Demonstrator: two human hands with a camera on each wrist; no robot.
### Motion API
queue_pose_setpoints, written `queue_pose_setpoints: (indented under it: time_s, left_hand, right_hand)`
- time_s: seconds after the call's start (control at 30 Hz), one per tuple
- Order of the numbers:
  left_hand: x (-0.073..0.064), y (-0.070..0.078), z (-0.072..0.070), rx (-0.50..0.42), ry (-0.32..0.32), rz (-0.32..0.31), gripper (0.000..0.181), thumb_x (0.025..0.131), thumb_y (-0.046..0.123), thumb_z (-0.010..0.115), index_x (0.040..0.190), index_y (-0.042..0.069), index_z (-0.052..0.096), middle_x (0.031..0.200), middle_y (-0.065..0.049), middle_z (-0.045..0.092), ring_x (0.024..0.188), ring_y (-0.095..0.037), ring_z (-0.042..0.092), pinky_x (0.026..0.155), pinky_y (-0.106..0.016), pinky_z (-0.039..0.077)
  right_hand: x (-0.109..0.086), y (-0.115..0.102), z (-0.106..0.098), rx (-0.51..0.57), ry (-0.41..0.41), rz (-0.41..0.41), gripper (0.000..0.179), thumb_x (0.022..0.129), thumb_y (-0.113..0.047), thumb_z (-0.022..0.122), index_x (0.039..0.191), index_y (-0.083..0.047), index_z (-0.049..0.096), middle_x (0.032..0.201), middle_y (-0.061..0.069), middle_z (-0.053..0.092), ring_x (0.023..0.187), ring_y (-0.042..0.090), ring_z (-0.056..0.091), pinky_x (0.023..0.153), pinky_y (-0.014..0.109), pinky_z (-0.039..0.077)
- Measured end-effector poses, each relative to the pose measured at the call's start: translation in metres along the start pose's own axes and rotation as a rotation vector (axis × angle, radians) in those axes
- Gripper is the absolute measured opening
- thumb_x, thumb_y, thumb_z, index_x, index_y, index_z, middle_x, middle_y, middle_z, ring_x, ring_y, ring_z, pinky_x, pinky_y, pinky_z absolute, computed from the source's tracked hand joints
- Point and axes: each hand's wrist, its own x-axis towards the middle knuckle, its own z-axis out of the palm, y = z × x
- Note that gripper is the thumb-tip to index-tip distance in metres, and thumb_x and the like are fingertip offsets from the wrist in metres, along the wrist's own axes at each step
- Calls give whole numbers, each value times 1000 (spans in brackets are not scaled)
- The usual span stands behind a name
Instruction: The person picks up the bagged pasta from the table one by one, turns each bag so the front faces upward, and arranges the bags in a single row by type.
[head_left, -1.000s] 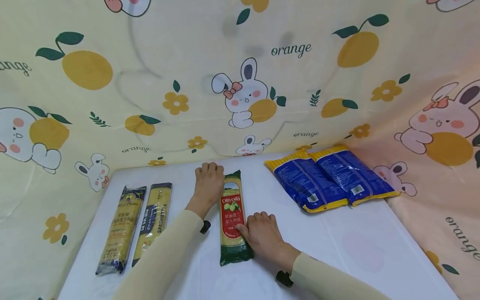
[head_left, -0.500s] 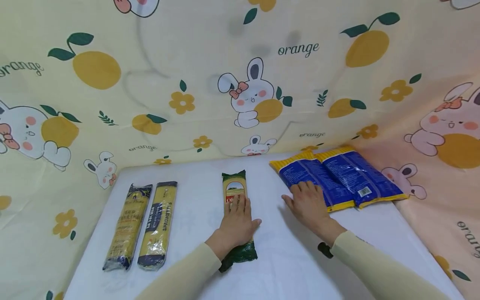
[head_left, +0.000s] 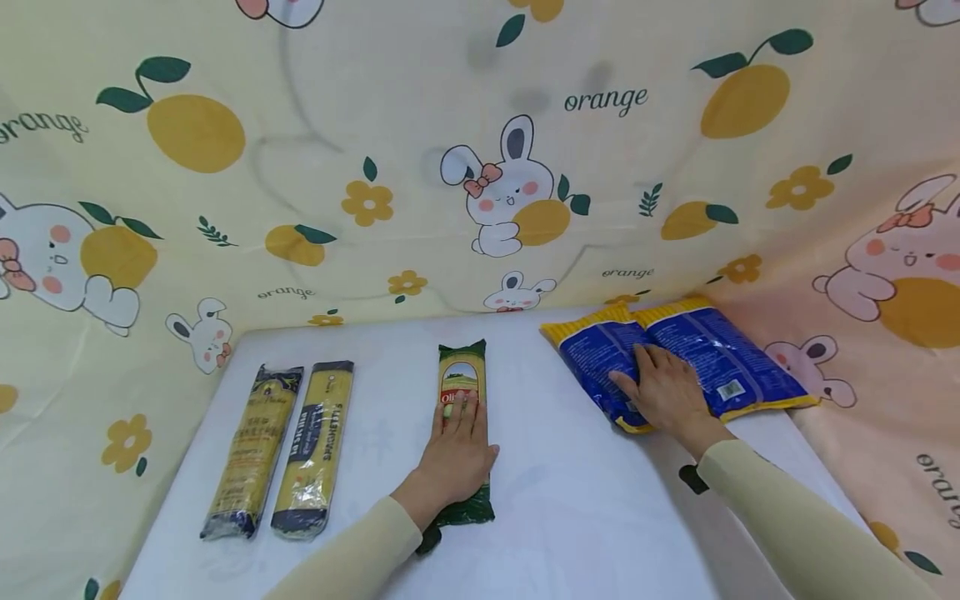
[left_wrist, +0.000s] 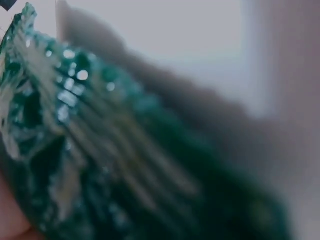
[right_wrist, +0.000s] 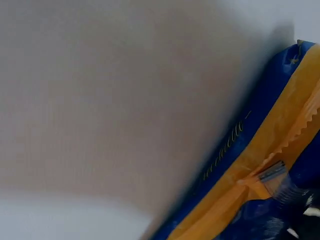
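Note:
My left hand (head_left: 457, 458) lies with straight fingers over the lower half of a green-ended pack of spaghetti (head_left: 462, 367), hiding most of its red label. Close up in the left wrist view is the crinkled green wrapper (left_wrist: 100, 140), partly blurred. On the right, my right hand (head_left: 667, 396) rests on the nearer of two blue bags with yellow ends (head_left: 596, 358), its fingers extended across the bag's right side. The other blue bag (head_left: 712, 350) lies against it. A blue and yellow bag edge (right_wrist: 240, 165) crosses the right wrist view.
Two more spaghetti packs, a dark-ended one (head_left: 251, 454) and one with a navy label (head_left: 313, 450), lie side by side at the left of the white table (head_left: 570, 517). A patterned cloth (head_left: 405, 108) rises behind and at both sides.
My left hand has come from the pack's upper left side onto its middle. My right hand has left the pack and moved right onto the blue bag. The pack's lower end has swung slightly left.

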Motion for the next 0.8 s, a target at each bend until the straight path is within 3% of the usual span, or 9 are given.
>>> queue_pose_setpoints:
  time_s: [0.1,0.2,0.47,0.8]
  left_hand:
    - [-7,-18,0,-8,-2,-7,72,112,42,45,163,-5,28,173,-23,20,163,-43,12,126,-68,14]
    - [-16,-38,-1,-22,-13,-18,73,112,43,44,164,-5,28,173,-23,20,163,-43,11,127,-68,12]
    - [-43,-79,-8,-56,-14,-68,76,111,48,47,165,-1,28,174,-20,23,163,-40,11,128,-66,8]
    - [-61,-109,-6,-78,-6,-78,79,111,50,46,166,-1,23,176,-20,14,164,-41,6,129,-65,7]
  right_hand:
    - [3,2,4,58,-89,20,90,109,-64,35,164,6,21,167,36,23,153,58,20,120,77,15]
    - [4,2,7,88,-128,35,93,109,-66,33,165,6,17,169,36,17,156,57,14,121,77,9]
    - [4,2,16,102,-129,53,95,108,-69,29,166,4,13,170,34,14,157,56,11,121,77,5]
    - [0,-7,19,96,-135,77,93,109,-67,29,167,3,11,172,32,13,158,55,12,123,75,4]
